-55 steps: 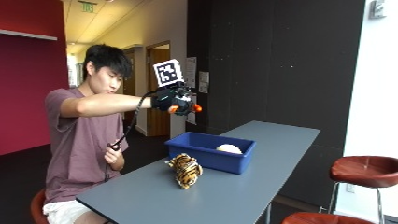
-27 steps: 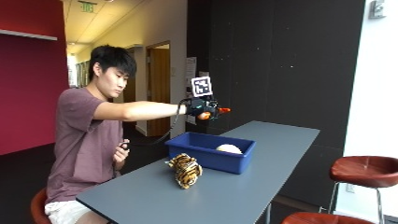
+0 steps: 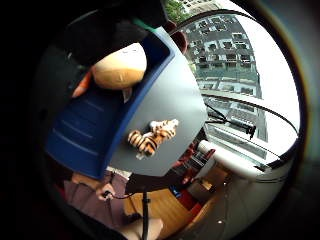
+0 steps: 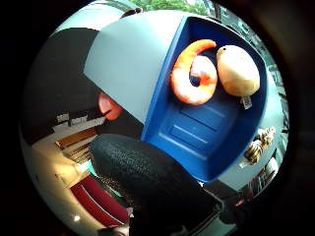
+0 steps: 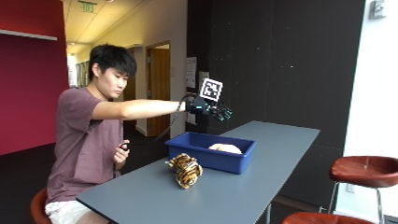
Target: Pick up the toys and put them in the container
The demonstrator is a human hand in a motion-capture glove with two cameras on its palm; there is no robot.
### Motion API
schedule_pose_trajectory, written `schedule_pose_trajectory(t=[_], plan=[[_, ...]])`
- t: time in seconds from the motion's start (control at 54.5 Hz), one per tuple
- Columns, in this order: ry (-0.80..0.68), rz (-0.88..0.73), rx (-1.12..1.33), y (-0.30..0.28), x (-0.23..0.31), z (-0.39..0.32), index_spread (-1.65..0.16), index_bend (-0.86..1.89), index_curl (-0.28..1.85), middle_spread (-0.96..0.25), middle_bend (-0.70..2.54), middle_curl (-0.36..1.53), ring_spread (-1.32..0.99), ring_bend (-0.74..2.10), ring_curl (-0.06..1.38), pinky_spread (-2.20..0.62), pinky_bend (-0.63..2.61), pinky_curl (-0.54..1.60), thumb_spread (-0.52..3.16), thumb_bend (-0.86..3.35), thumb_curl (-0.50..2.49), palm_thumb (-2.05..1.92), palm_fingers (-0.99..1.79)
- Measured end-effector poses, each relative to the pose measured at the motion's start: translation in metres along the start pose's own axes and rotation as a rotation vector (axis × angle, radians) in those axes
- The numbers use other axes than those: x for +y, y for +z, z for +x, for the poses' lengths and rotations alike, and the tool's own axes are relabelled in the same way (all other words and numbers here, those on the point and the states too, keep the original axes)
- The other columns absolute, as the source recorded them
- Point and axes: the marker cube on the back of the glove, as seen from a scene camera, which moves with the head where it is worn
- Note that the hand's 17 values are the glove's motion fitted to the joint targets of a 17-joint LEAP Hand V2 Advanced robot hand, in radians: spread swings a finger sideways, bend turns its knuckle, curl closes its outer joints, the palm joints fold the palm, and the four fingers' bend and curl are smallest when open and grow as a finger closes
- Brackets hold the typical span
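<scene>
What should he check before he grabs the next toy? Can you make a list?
1. Gloved right hand holds nothing, fingers spread: ok.
2. Orange shrimp toy lies inside the blue bin: ok.
3. Tan round toy lies in the bin too: ok.
4. Tiger toy put away: not ok, it lies on the grey table beside the bin.
5. Room left in the bin: ok, bare floor shows.

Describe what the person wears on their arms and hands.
The right hand wears a black glove with teal touches at the fingers. The right arm is bare from the short sleeve of a maroon T-shirt down to the glove. The left hand wears nothing. In the thumb side palm view a finger in textured black fabric shows at the edge.
</scene>
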Motion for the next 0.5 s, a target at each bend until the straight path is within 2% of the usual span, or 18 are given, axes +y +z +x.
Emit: schedule_pose_trajectory(t=[0.092, 0.202, 0.385, 0.495], plan=[[0.008, 0.036, 0.043, -0.011, 0.020, 0.027, -0.18, 0.04, 0.24, 0.05, 0.10, 0.35, 0.05, 0.52, 0.29, 0.03, 1.02, 0.43, 0.96, -0.17, 0.24, -0.26, -0.42], [-0.072, 0.084, -0.013, -0.020, 0.047, 0.048, -0.19, 0.07, 0.22, 0.04, 0.15, 0.33, 0.04, 0.44, 0.27, 0.03, 0.91, 0.39, 0.97, -0.17, 0.19, -0.26, -0.34], [0.027, 0.079, -0.031, -0.016, 0.090, 0.097, -0.20, 0.07, 0.19, 0.02, 0.15, 0.32, 0.02, 0.38, 0.26, 0.03, 0.77, 0.34, 0.98, -0.15, 0.14, -0.24, -0.27], [0.011, 0.050, 0.029, 0.000, 0.115, 0.128, -0.21, 0.07, 0.18, 0.02, 0.14, 0.31, 0.02, 0.36, 0.26, 0.02, 0.74, 0.33, 1.00, -0.13, 0.12, -0.21, -0.25]])
